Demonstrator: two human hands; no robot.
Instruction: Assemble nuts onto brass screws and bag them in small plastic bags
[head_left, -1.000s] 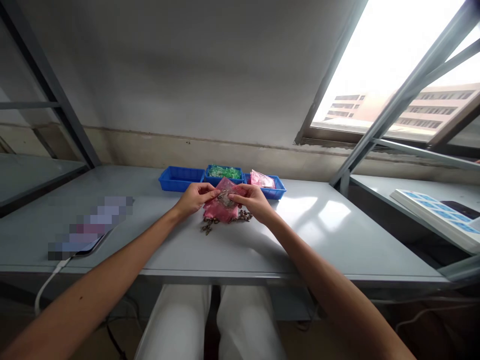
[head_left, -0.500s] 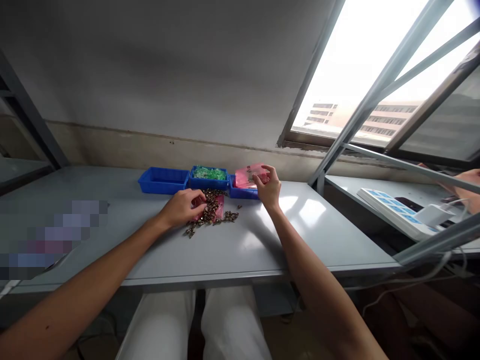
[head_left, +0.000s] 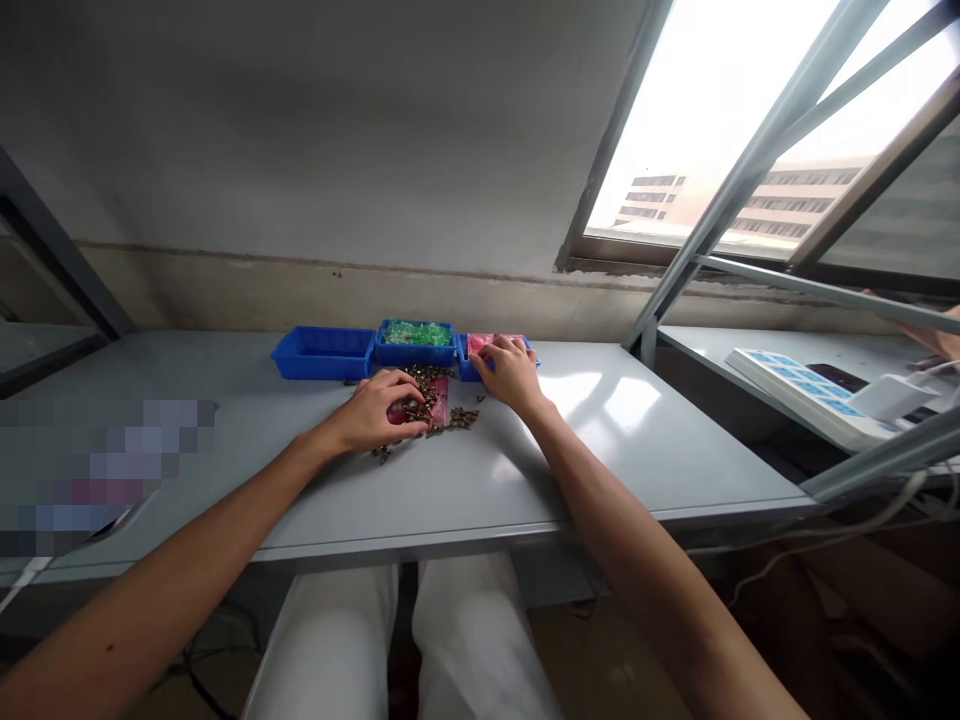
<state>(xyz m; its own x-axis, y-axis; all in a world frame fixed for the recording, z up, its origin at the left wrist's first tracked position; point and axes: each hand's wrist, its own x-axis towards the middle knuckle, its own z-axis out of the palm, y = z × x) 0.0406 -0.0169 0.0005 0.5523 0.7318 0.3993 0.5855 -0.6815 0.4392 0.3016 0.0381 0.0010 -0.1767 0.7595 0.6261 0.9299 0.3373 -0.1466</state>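
Observation:
My left hand (head_left: 381,408) lies on the grey table (head_left: 480,470), its fingers curled over a heap of small brass-coloured metal parts (head_left: 429,382) and a pink bag (head_left: 440,402) under them. My right hand (head_left: 511,372) reaches into the right blue tray (head_left: 462,371), fingers bent down onto a pink bag (head_left: 478,343) inside it. A few loose parts (head_left: 465,417) are scattered between the two hands.
Three blue trays stand in a row at the wall: the left one (head_left: 322,355), the middle one (head_left: 415,352) holding green bags, and the right one. At the right a lower shelf carries a white-and-blue device (head_left: 806,398). A metal frame post (head_left: 675,290) rises beside the window.
My right hand carried a filled pink bag from the table's middle to the right tray and lowered it in. My left hand dropped onto the heap of parts. The view turned right.

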